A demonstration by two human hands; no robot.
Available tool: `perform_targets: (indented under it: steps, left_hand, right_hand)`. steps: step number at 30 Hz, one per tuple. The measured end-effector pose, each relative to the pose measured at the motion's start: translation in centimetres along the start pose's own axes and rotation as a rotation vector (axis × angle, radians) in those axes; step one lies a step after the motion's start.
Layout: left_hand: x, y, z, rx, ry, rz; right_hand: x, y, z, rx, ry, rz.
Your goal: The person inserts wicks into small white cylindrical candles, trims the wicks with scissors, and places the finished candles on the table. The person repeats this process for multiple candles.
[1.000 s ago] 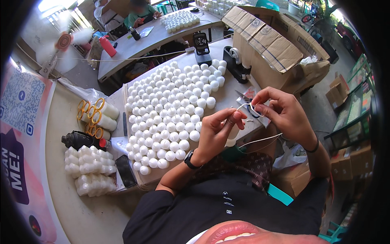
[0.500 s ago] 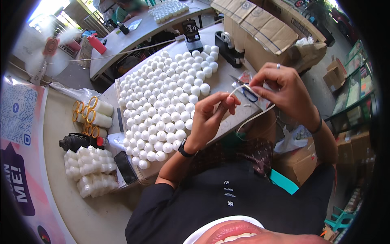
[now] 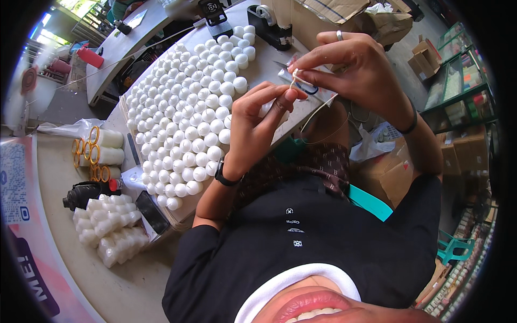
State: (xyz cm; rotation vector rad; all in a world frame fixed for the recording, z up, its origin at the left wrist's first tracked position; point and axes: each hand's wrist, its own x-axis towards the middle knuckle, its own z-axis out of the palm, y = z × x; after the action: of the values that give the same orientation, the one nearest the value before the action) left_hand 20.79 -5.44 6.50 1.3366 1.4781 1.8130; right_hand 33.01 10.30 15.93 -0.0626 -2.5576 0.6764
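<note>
My left hand (image 3: 258,123) and my right hand (image 3: 362,67) are raised over the table's right edge, fingertips close together. Both pinch a thin white cord (image 3: 319,112), which looks looped or crossed between them. Its long tail curves down toward my lap. Behind the fingers, scissors (image 3: 308,89) with dark blue handles lie on the table, partly hidden. Left of my left hand stand many small white candles (image 3: 186,116) in close rows, short wicks showing on top. My left wrist and forearm reach past the nearest of them.
A tape dispenser (image 3: 273,31) and a black stand (image 3: 215,16) sit at the table's far end, beside a cardboard box (image 3: 315,16). At left are wrapped white packs (image 3: 110,226), a black flask (image 3: 86,195), a dark phone-like slab (image 3: 152,211) and white rolls with yellow rings (image 3: 107,156).
My hands have drawn closer together, and the cord between them has gone from a stretched arc to a small loop or crossing. The whole view has shifted, moving the table leftward and up.
</note>
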Motion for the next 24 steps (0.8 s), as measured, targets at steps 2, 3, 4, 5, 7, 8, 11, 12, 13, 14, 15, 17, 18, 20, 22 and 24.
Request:
perform_targets:
  steps: [2, 3, 4, 5, 7, 8, 11, 12, 13, 14, 15, 17, 18, 20, 22, 24]
  left_hand:
    - [0.0, -0.1, 0.1, -0.007, 0.032, -0.009]
    - [-0.1, -0.2, 0.1, -0.008, 0.048, -0.012]
    - [-0.1, -0.3, 0.2, 0.014, 0.061, -0.004]
    - [-0.1, -0.3, 0.2, -0.006, 0.070, -0.013]
    - [-0.2, -0.4, 0.3, -0.034, 0.083, -0.044]
    - [-0.2, -0.4, 0.3, -0.054, 0.093, -0.072]
    - [-0.1, -0.3, 0.2, 0.003, 0.095, -0.061]
    - [-0.2, -0.3, 0.2, 0.005, 0.097, -0.054]
    - [-0.2, -0.3, 0.1, 0.008, 0.101, -0.052]
    - [-0.2, -0.3, 0.1, 0.010, 0.099, -0.046]
    - [-0.3, -0.4, 0.0, 0.026, 0.099, -0.049]
    - [-0.4, -0.5, -0.1, 0.054, 0.084, -0.045]
    - [-0.5, -0.5, -0.1, 0.060, 0.080, -0.035]
    - [-0.6, -0.6, -0.2, 0.066, 0.075, -0.014]
    - [-0.7, -0.6, -0.3, 0.038, 0.060, -0.016]
    - [-0.6, -0.5, -0.2, 0.003, 0.086, 0.003]
  right_hand:
    - [-0.4, -0.1, 0.4, -0.126, -0.042, -0.014]
    - [-0.6, -0.1, 0.8, -0.117, 0.001, -0.051]
    - [-0.7, 0.0, 1.2, -0.110, 0.046, -0.089]
    - [-0.7, 0.1, 1.6, -0.103, 0.091, -0.127]
    - [-1.0, 0.2, 2.1, -0.025, 0.114, -0.084]
    - [-1.0, 0.3, 2.3, 0.013, 0.126, -0.065]
    - [-0.9, 0.3, 2.3, 0.209, 0.120, -0.028]
    - [-0.8, 0.2, 2.2, 0.165, 0.097, -0.039]
    - [-0.8, 0.0, 2.0, 0.126, 0.074, -0.044]
    - [-0.7, -0.2, 1.8, 0.089, 0.050, -0.048]
    - [-0.7, -0.5, 1.7, 0.078, 0.045, -0.060]
    - [-0.7, -1.1, 1.6, 0.058, 0.034, -0.085]
    - [-0.7, -1.3, 1.4, -0.003, 0.031, -0.105]
    - [-0.7, -1.6, 1.1, -0.122, 0.024, -0.144]
    - [-0.6, -1.6, 1.0, -0.144, 0.023, -0.144]
    - [-0.5, -1.5, 1.0, -0.146, 0.029, -0.139]
